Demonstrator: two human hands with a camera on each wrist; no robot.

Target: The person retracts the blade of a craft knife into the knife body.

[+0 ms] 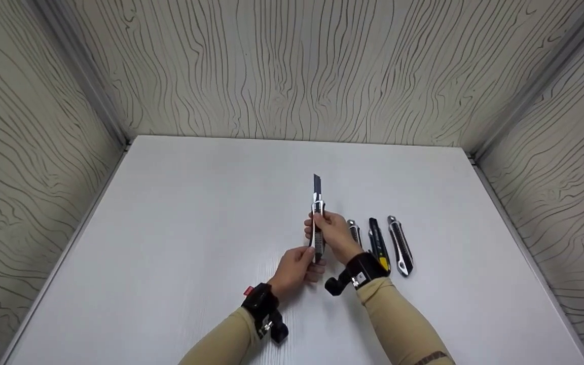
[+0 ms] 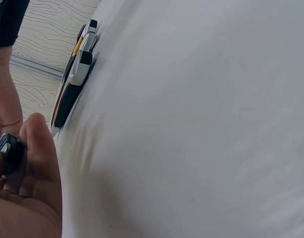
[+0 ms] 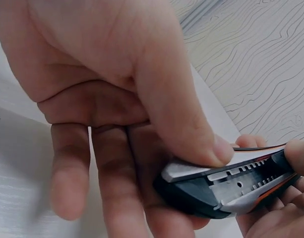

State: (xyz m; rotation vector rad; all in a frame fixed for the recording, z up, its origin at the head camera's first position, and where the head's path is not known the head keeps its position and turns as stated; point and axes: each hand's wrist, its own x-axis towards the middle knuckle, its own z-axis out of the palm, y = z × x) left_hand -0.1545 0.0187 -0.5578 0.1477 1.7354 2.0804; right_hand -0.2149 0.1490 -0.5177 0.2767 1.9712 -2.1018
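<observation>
A silver and black utility knife (image 1: 318,223) points away from me, its dark blade (image 1: 317,183) sticking out of the far end. My right hand (image 1: 340,234) grips the middle of the handle with the thumb on top. Lower down, my left hand (image 1: 294,266) holds the butt end between thumb and fingers. In the right wrist view, the left hand's thumb (image 3: 191,134) lies on the silver edge near the dark butt, while the right thumb (image 3: 299,154) rests on the handle farther along. The left wrist view shows just the dark butt (image 2: 12,153) by the left fingers.
Right of my hands, three more knives lie on the white table (image 1: 195,213): a silver one (image 1: 354,231) partly hidden by my right hand, a black and yellow one (image 1: 379,243), and a silver and black one (image 1: 400,246). Wood-grain panels (image 1: 292,71) enclose the table.
</observation>
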